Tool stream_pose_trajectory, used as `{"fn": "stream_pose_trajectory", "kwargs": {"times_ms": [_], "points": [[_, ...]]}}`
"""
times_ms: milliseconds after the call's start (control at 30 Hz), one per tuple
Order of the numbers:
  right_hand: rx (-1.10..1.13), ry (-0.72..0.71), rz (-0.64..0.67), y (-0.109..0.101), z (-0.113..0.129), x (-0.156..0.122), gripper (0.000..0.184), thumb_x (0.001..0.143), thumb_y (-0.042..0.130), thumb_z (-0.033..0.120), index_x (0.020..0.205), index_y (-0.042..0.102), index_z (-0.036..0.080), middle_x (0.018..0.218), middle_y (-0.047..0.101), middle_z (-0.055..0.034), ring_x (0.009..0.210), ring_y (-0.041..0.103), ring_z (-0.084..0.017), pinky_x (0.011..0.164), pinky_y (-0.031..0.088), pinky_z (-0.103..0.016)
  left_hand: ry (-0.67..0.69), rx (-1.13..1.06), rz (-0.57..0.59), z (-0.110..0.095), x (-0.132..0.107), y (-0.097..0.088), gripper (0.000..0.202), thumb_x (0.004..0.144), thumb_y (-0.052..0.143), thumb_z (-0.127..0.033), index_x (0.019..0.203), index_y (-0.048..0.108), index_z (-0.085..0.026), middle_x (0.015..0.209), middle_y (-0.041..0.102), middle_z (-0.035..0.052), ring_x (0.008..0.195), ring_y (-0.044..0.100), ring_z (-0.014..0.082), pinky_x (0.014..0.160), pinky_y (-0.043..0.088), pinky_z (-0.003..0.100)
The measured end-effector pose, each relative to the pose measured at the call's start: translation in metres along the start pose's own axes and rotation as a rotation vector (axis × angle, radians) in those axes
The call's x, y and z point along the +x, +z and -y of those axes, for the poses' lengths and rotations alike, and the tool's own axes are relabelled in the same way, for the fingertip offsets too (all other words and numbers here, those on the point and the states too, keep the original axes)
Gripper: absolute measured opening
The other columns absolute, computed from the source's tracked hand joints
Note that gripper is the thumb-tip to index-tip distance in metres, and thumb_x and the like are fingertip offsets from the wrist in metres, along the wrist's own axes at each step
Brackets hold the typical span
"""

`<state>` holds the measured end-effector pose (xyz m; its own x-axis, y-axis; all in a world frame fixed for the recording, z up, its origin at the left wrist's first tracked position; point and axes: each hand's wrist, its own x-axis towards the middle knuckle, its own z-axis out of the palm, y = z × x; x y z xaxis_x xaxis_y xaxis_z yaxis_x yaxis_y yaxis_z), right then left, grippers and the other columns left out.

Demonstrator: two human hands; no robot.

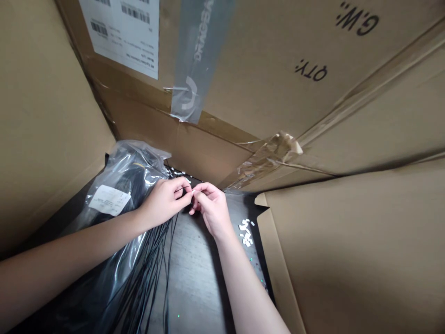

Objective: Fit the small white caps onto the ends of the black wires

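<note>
My left hand (168,199) is closed in a pinch on a thin black wire (179,189), whose end reaches toward the other hand. Touching it fingertip to fingertip, my right hand (212,206) pinches a tiny white piece (193,191), its shape mostly covered by the fingers. Beneath my left forearm, a bundle of black wires (149,269) spreads down toward the bottom edge. A clear plastic bag (120,162) with a white label (110,200) holds more black strands, left of my hands.
Small white pieces (246,234) lie scattered on the grey surface (194,283) at right, with others (174,172) behind my hands. A large taped carton (264,55) stands at the back. Cardboard walls the left (45,116) and right (354,250) sides.
</note>
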<state>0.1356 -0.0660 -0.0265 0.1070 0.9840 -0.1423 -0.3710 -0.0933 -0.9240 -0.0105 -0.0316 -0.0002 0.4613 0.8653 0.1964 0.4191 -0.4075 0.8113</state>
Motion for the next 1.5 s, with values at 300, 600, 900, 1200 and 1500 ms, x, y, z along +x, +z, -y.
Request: {"fn": "stream_pose_trajectory", "kwargs": {"times_ms": [300, 600, 900, 1200, 1500], "points": [[0.01, 0.026, 0.003, -0.0002, 0.0005, -0.0007, 0.008, 0.07, 0.065, 0.023, 0.072, 0.059, 0.019, 0.054, 0.056, 0.0071, 0.042, 0.052, -0.008, 0.042, 0.049, -0.021, 0.029, 0.045, -0.007, 0.0019, 0.001, 0.0007, 0.01, 0.083, 0.062, -0.025, 0.079, 0.066, -0.017, 0.047, 0.035, -0.0103, 0.046, 0.031, 0.0067, 0.049, 0.025, 0.02], [0.059, 0.021, 0.003, -0.0001, 0.0022, -0.0009, 0.007, 0.07, 0.067, 0.023, 0.072, 0.062, 0.018, 0.052, 0.056, 0.0066, 0.042, 0.051, -0.008, 0.043, 0.05, -0.021, 0.046, 0.016, -0.019, 0.0009, -0.0004, -0.0014, 0.007, 0.083, 0.063, -0.023, 0.081, 0.067, -0.018, 0.051, 0.035, -0.0092, 0.048, 0.034, 0.0076, 0.051, 0.027, 0.021], [0.056, 0.013, -0.009, 0.0002, 0.0016, 0.0008, 0.012, 0.069, 0.072, 0.025, 0.076, 0.069, 0.017, 0.052, 0.058, 0.0056, 0.041, 0.05, -0.008, 0.041, 0.049, -0.021, 0.045, 0.026, -0.04, -0.0017, 0.0017, -0.0027, 0.007, 0.082, 0.063, -0.02, 0.08, 0.069, -0.017, 0.052, 0.036, -0.0089, 0.05, 0.035, 0.0077, 0.054, 0.028, 0.021], [0.098, 0.005, -0.016, 0.0011, 0.0021, 0.0011, 0.013, 0.067, 0.077, 0.024, 0.075, 0.069, 0.017, 0.056, 0.059, 0.0048, 0.045, 0.048, -0.007, 0.042, 0.05, -0.021, 0.015, -0.002, -0.045, 0.0012, 0.0013, -0.0029, 0.014, 0.084, 0.063, -0.026, 0.092, 0.072, -0.019, 0.052, 0.032, -0.0088, 0.05, 0.035, 0.0085, 0.053, 0.027, 0.021], [0.12, 0.007, -0.002, -0.0014, 0.0034, 0.0013, 0.016, 0.066, 0.08, 0.026, 0.075, 0.07, 0.017, 0.057, 0.059, 0.0044, 0.047, 0.048, -0.007, 0.046, 0.051, -0.021, 0.024, 0.01, -0.08, 0.0012, 0.0008, -0.0031, 0.012, 0.084, 0.063, -0.028, 0.09, 0.069, -0.018, 0.051, 0.032, -0.0093, 0.048, 0.032, 0.0082, 0.052, 0.026, 0.021]]}}
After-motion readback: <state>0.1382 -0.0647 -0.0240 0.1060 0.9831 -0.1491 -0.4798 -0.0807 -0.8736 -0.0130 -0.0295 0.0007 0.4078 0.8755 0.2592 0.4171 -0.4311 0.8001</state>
